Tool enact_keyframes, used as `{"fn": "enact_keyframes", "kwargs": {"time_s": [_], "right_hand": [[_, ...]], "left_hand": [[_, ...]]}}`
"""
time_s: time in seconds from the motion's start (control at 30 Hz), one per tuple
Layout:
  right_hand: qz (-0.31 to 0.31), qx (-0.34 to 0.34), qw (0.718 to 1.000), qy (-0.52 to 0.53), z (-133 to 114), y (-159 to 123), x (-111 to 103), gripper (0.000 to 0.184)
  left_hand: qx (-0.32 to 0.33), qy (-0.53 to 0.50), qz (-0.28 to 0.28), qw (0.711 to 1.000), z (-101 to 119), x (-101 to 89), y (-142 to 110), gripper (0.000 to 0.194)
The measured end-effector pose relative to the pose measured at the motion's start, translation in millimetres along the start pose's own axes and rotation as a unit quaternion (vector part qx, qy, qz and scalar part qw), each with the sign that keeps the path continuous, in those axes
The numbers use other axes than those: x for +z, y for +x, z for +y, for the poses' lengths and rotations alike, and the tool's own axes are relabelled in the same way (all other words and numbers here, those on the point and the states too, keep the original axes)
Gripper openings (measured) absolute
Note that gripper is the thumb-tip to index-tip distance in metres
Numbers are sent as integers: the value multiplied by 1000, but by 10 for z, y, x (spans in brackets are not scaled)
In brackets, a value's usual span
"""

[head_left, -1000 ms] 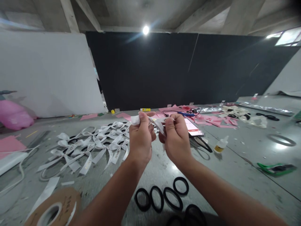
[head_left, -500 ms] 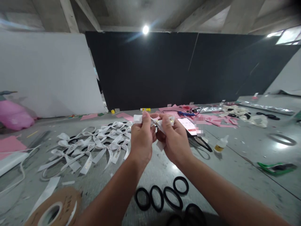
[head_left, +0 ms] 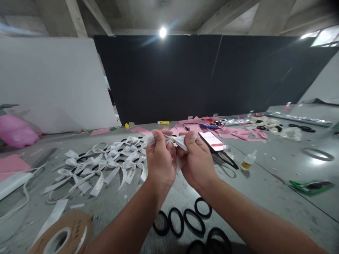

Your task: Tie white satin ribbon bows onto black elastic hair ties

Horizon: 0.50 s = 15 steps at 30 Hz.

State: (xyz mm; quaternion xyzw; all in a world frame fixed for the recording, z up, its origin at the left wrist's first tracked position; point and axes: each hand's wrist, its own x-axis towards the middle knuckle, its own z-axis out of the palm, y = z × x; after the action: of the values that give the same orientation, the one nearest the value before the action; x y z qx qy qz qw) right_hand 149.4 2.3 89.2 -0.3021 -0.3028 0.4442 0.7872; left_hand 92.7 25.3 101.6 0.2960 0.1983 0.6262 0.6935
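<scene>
White ribbon (head_left: 180, 141), glossy-looking, with a small gold-coloured patch near its middle. Gathered and bunched at centre, pinched between both hands, held up off the grey surface. One flat end pokes out past the left thumb, other side flares by the right thumb; a pale part hangs below, between palms. Rest hidden by fingers.

Dim room, one starry lamp glare (head_left: 162, 32).
</scene>
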Motion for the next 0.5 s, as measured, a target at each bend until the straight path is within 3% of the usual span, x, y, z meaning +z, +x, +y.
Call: {"fn": "enact_keyframes", "kwargs": {"time_s": [0.17, 0.27, 0.4, 0.5], "right_hand": [[-25, 48, 999, 2, -44, 35, -19, 47], [-60, 46, 997, -13, -84, 66, -26, 47], [-71, 0, 996, -46, -160, 108, -25, 40], [-59, -27, 995, -70, -213, 139, -37, 38]], "left_hand": [[-54, -32, 5, 998, 75, 37, -8, 42], [-62, -36, -10, 997, 117, 38, 7, 42], [-49, 29, -93, 994, 190, -6, 50, 39], [-39, 145, -183, 972, 250, -74, 101, 40]]}}
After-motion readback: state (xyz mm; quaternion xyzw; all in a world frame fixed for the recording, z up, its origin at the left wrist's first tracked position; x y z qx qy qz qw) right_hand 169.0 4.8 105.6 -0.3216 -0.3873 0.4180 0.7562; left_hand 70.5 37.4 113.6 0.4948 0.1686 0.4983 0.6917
